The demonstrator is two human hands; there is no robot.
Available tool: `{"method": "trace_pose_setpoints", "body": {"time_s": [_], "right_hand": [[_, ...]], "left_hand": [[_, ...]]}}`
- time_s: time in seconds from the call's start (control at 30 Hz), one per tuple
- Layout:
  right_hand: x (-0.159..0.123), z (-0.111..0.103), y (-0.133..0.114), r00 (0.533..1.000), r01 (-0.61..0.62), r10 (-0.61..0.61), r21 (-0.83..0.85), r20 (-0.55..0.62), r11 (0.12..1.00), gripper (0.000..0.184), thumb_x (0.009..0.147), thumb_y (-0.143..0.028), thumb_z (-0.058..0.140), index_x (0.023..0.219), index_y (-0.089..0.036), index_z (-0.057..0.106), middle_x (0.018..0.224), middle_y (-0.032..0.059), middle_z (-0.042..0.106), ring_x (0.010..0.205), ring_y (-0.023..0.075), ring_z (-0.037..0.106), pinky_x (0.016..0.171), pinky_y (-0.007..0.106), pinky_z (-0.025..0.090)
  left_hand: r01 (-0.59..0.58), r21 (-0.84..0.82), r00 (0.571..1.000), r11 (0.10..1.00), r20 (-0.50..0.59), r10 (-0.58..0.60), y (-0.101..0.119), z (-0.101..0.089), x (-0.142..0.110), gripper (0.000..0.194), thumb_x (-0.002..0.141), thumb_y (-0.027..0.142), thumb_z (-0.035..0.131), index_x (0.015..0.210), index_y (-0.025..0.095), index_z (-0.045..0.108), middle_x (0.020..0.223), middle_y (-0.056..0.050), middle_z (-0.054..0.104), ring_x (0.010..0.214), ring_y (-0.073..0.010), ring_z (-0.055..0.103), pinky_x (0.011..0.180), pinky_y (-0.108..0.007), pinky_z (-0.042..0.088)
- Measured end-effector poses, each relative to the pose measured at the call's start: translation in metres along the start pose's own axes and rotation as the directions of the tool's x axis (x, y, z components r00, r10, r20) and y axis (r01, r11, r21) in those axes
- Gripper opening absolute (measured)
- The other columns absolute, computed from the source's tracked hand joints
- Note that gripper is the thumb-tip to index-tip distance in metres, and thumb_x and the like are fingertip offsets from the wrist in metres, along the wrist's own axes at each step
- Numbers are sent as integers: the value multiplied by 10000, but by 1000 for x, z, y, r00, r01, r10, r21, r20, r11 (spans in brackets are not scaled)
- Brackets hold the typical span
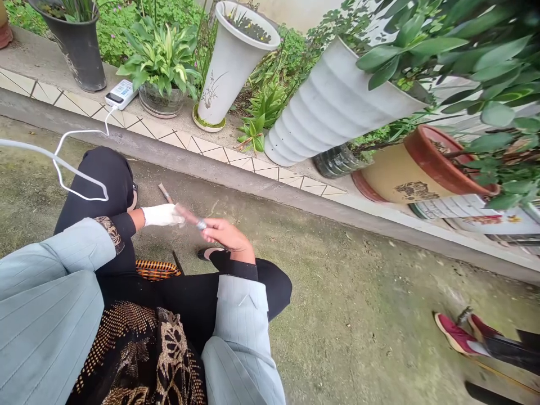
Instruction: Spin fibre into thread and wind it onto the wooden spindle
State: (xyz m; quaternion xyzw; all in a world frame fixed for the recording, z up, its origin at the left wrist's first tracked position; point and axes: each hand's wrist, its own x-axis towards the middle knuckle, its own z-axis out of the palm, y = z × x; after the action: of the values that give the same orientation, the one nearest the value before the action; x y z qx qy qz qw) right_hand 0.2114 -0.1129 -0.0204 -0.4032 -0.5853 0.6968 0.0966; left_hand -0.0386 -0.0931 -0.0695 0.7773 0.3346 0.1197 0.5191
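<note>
My left hand [162, 215], in a white glove, is closed around a thin brown stick [165, 193]. One end of that stick points forward, away from me. Bare-skinned, my right hand [229, 234] grips a narrow reddish-brown tool [188, 216] with a silvery band near my fingers. Motion blurs the tool, and I cannot make out its exact kind. Its far end reaches the gloved fingers, where it seems to meet or overlap the stick. Below my hands, between my legs, an orange-and-black woven item [156, 270] is partly hidden, with a thin dark rod [177, 261] beside it.
A raised ledge [202, 147] with tiled trim runs across in front. On it stand a black pot [80, 53], a glass-potted plant [162, 62], tall white planters [230, 70] and a tan pot [400, 169]. A white device [122, 94] trails a cable. Another person's red shoes [455, 334] show at right.
</note>
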Motion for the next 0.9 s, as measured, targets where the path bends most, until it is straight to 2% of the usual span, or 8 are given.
{"method": "trace_pose_setpoints", "body": {"time_s": [0.1,0.2,0.37,0.5,0.63,0.73,0.8,0.9], "right_hand": [[-2,-13,5,855,120,-87,31,-512,992,273,825,-445,546,841,-173,558,699,-11,532,572,83,449,540,209,365],[13,-15,15,779,-212,65,-165,-623,963,195,867,-340,485,835,-170,576,709,18,569,574,100,487,545,227,372],[41,10,22,847,-528,446,-556,-289,642,33,770,-193,648,744,-176,660,619,36,622,573,121,541,547,234,374],[40,26,17,863,-362,483,-487,145,795,67,719,-221,697,757,-168,684,569,-27,586,514,85,500,538,213,390],[14,13,6,910,-133,197,-194,364,972,324,707,-380,712,927,-145,673,657,-25,586,577,88,511,549,205,389],[-5,-7,3,988,76,-70,37,-140,996,306,775,-452,635,853,-157,613,682,-16,550,576,81,472,557,207,385],[-6,-17,6,887,101,-72,39,-456,994,271,816,-441,572,793,-171,563,687,-12,536,558,80,451,534,207,370],[9,-18,16,816,-180,68,-140,-575,974,177,841,-329,524,763,-172,552,671,-2,547,545,87,466,525,214,359]], "left_hand": [[11,-31,998,999,61,-9,9,8,-1,358,907,407,410,820,137,629,708,-11,607,586,-101,474,583,-209,373],[-88,90,983,992,168,72,18,14,-4,301,909,352,433,810,164,646,749,-4,641,643,-105,511,635,-204,371],[-152,246,985,957,116,127,16,11,-6,268,903,308,436,796,184,649,776,-8,663,675,-124,541,663,-215,365],[-60,272,997,961,-33,71,8,1,-4,291,903,334,420,810,170,642,824,-17,670,730,-138,564,710,-217,386],[-18,232,997,973,-73,36,5,-2,-1,297,896,339,419,792,150,623,784,-15,648,715,-135,548,707,-217,393],[6,197,998,980,-60,6,10,3,0,306,908,341,405,805,150,620,781,-13,648,702,-130,541,701,-215,391],[-22,200,999,980,-29,28,14,7,0,325,929,349,381,817,160,620,800,-13,656,709,-126,548,710,-212,386],[-119,264,992,957,79,101,16,13,-2,315,935,339,383,796,178,615,784,-8,655,690,-124,541,688,-212,368]]}}
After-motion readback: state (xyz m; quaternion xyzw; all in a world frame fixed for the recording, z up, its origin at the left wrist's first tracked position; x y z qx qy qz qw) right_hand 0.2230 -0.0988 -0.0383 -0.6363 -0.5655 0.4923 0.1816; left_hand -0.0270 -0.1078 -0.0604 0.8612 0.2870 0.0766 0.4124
